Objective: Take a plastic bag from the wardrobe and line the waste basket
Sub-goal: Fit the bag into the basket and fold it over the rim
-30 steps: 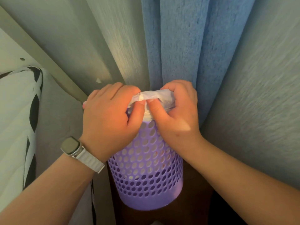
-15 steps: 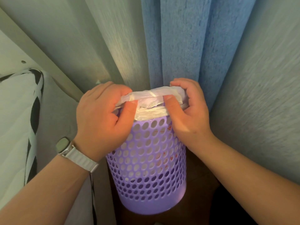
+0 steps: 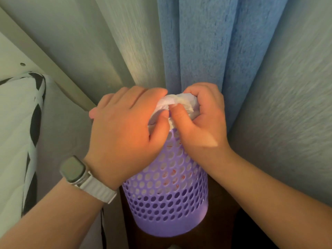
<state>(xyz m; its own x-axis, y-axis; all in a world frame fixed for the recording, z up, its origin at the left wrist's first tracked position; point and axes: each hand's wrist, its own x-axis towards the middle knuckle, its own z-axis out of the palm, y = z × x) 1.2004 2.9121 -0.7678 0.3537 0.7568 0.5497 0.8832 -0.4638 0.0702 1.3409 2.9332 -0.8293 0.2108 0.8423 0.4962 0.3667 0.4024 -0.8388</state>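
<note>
I see both hands bunched over the top of the purple basket. Left hand fingers curled, thumb pinching the white bag at the rim; right hand also closed, thumb and fingers gripping the same crumpled bag, thumbs almost touching. Bag sits in the basket mouth, white showing through the upper holes. Small red marks on the bag behind the holes, unreadable. Watch on left wrist, screen blank. Blue curtain just behind the basket.
</note>
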